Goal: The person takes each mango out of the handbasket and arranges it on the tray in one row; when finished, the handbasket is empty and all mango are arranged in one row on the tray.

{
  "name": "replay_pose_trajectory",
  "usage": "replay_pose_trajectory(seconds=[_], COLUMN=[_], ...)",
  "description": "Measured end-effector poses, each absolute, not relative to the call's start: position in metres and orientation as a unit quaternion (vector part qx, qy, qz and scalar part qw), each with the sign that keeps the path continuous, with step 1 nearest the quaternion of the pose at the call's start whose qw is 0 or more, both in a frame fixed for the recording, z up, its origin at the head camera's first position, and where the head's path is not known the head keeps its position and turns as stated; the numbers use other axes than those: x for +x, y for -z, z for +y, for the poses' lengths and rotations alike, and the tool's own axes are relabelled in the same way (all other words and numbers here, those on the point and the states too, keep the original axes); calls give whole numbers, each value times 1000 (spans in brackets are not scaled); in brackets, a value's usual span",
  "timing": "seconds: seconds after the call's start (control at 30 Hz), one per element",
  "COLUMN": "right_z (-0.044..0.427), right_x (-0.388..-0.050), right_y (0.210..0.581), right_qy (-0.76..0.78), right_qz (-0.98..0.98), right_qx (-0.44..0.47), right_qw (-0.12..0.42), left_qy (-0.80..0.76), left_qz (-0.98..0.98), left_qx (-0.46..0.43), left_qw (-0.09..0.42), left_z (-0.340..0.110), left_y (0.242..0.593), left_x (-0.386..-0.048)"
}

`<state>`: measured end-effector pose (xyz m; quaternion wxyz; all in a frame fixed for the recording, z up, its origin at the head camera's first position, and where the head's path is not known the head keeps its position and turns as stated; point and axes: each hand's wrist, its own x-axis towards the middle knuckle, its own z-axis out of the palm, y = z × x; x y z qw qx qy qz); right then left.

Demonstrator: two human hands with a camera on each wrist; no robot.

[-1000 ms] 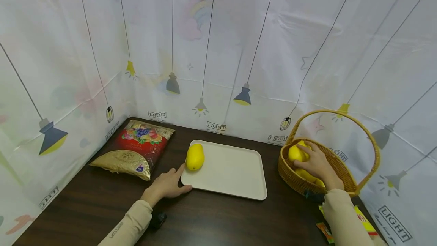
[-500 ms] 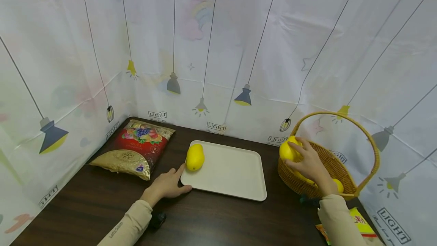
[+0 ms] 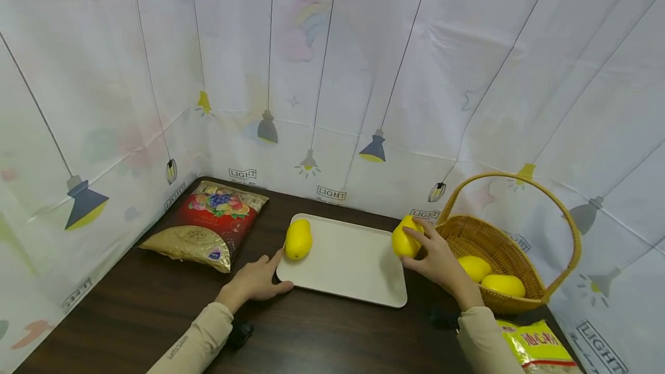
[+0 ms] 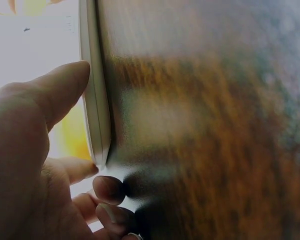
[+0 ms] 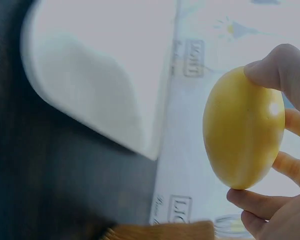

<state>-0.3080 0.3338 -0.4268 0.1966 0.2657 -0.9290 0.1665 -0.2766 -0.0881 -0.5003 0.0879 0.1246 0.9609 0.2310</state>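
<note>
My right hand [image 3: 440, 258] grips a yellow mango-like fruit [image 3: 407, 236] above the right edge of the white tray [image 3: 345, 258]; the right wrist view shows this fruit [image 5: 244, 129] between thumb and fingers, clear of the tray [image 5: 100, 75]. Another yellow fruit [image 3: 298, 239] lies at the tray's left end. At the tray's near left corner rests my left hand [image 3: 254, 281], fingers extended, thumb on the near edge. The left wrist view has that thumb [image 4: 65, 90] against the tray rim [image 4: 94, 85].
A wicker basket [image 3: 511, 305] with a tall handle stands on the right, two yellow fruits [image 3: 503, 285] visible inside. Near it lies a yellow-green packet [image 3: 540, 345]. A red and gold bag [image 3: 210, 224] lies at the back left. Behind the dark table [image 3: 322, 333] hangs a printed curtain.
My right hand has lifted the yellow fruit out of the basket and carried it left to the tray's right edge. My left hand has stayed at the tray corner.
</note>
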Motion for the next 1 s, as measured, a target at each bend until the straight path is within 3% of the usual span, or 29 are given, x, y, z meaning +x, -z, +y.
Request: replay_pose_trajectory(seconds=[0.33, 1.0], right_z=[301, 252], right_x=[-303, -320], right_y=[457, 475], right_qy=[-187, -213], right_qz=[-939, -928], right_qx=[263, 291], right_qw=[118, 97], left_qy=[-234, -237], left_qz=[961, 960], left_qx=[119, 123], left_qw=[91, 83], left_z=[-87, -88], left_y=[501, 499], left_x=[-275, -277])
